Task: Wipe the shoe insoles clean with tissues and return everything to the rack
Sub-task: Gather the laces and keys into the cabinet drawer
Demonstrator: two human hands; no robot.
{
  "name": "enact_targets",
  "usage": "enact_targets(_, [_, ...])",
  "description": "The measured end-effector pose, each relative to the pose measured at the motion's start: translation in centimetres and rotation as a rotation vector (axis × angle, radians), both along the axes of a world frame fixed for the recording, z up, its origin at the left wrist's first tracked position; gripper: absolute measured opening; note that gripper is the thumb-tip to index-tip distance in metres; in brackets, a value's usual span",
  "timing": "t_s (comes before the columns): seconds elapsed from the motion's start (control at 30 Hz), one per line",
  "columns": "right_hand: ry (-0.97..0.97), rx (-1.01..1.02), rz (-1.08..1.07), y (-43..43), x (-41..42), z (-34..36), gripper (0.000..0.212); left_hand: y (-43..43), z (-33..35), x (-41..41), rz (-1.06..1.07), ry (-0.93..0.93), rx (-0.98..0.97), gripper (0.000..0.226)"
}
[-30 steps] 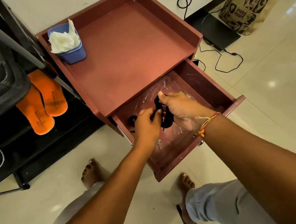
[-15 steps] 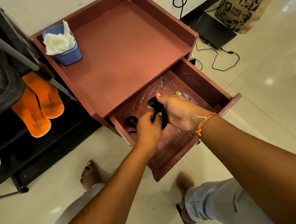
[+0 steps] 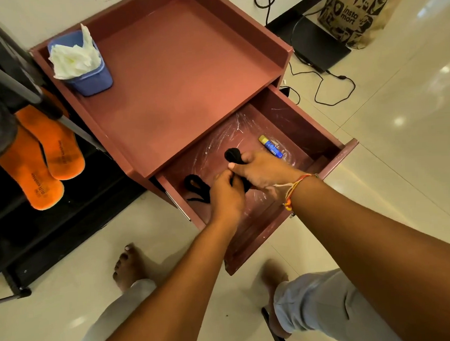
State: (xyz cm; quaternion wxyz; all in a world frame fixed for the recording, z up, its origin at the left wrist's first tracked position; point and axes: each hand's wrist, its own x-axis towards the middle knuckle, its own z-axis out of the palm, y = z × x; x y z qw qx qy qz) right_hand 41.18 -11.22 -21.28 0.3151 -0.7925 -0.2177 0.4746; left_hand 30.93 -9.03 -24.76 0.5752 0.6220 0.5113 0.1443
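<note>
Two orange insoles [image 3: 42,156] lie side by side on the black shoe rack [image 3: 36,231] at the left. A blue tub [image 3: 92,78] stuffed with white tissues [image 3: 75,57] stands on the maroon side table [image 3: 180,75]. Its drawer [image 3: 295,128] is pulled out. Over the drawer, my right hand [image 3: 264,173] grips a black bundle of lace or cord [image 3: 233,155]. My left hand [image 3: 227,194] pinches the same bundle from the near side. A second black loop [image 3: 197,188] lies on the drawer floor just left of my left hand.
A small blue and yellow tube [image 3: 270,146] lies in the drawer beyond my right hand. A brown paper bag [image 3: 359,9], a black flat device [image 3: 316,46] and loose cables [image 3: 327,86] sit on the tiled floor at the back right. My bare feet stand below the drawer.
The two hands have stayed together on the black bundle inside the drawer, shifting only slightly. The blue and yellow tube has come into sight behind my right hand.
</note>
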Motion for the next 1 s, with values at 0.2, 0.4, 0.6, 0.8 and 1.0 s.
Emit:
enact_targets(0.2, [-0.172,-0.025,-0.009,-0.3,1.9,-2.2,0.030,-1.0,-0.9,1.4,-0.030,-0.037,-0.209,0.023])
enact_targets(0.4, [-0.478,-0.291,0.059,-1.5,9.5,-3.7,0.034,-2.4,-1.5,2.2,-0.365,0.132,-0.076,0.060])
enact_targets(0.6, [-0.732,-0.442,0.130,-1.8,12.6,-6.0,0.023,-2.0,-2.7,1.4,-0.547,0.325,0.104,0.062])
enact_targets(0.8, [-0.911,-0.522,0.146,-1.5,12.0,-7.6,0.028,-2.3,-3.8,1.0,-0.579,0.323,0.078,0.061])
enact_targets(1.0, [-0.855,-0.567,0.194,-0.4,12.8,-8.3,0.028,-2.1,-3.6,0.4,-0.592,0.304,0.096,0.056])
